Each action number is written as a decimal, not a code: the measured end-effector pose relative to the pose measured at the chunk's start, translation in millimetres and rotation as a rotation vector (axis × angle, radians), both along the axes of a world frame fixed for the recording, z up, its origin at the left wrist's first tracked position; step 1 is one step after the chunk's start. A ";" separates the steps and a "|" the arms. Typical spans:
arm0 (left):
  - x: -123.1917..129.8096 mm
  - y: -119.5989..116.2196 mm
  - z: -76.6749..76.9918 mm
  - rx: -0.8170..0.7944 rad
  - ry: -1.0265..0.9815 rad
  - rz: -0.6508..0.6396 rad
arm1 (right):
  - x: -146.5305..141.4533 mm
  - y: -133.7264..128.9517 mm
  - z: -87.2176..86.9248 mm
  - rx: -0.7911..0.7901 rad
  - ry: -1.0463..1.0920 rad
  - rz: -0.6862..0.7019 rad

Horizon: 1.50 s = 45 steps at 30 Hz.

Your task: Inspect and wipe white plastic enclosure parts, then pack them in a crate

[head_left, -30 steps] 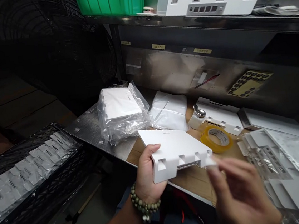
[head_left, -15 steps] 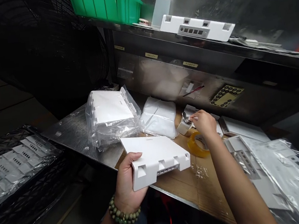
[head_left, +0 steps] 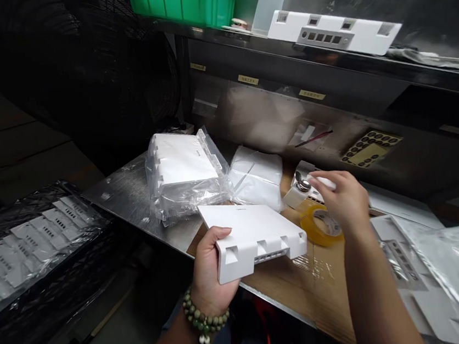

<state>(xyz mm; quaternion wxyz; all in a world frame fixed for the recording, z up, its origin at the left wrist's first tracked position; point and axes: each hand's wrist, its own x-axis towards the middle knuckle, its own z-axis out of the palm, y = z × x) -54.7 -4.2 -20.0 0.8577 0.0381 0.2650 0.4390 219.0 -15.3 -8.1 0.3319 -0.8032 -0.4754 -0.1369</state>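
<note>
Left hand [head_left: 211, 265] grips the near-left corner of a white, flat plastic casing [head_left: 256, 227], tilted above the brown cardboard [head_left: 321, 288]. Right hand [head_left: 346, 200] pinches a slim white stick [head_left: 327, 183] beside a white dispenser with a round metal cap [head_left: 303, 185]; contact unclear. Step in hand: apparently wetting the stick. Next move calls for clearing the raised lid, casing steady.

- We see smooth, matt white plastic on the casing [head_left: 255, 229].
- Left of the casing, our worktop [head_left: 128, 199] looks like scuffed, dull-shining metal.
- Right of it, we find brown cardboard [head_left: 311, 303] with glossy patches.
- Behind it to the left, the bag [head_left: 193, 198] is crinkled, shiny clear plastic.
- Just right, glossy yellow film makes the tape roll [head_left: 313, 231].
</note>
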 end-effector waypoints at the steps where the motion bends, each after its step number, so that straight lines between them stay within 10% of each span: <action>1: 1.5 1.3 0.4 0.010 -0.019 0.000 | -21.1 -13.2 0.7 0.129 0.061 0.105; 6: 10.1 2.3 3.4 0.044 -0.079 -0.008 | -138.5 -72.0 -12.6 0.346 0.250 0.494; 11: 16.5 -8.7 4.6 0.045 -0.113 -0.108 | -191.8 -80.9 -28.3 0.436 0.261 0.538; 38: 12.2 -20.1 5.1 0.029 -0.158 -0.230 | -211.1 -85.7 -29.6 0.559 0.255 0.550; 45: 4.3 -10.1 4.6 -0.002 -0.097 -0.150 | -175.2 -119.8 -17.6 0.463 0.740 0.502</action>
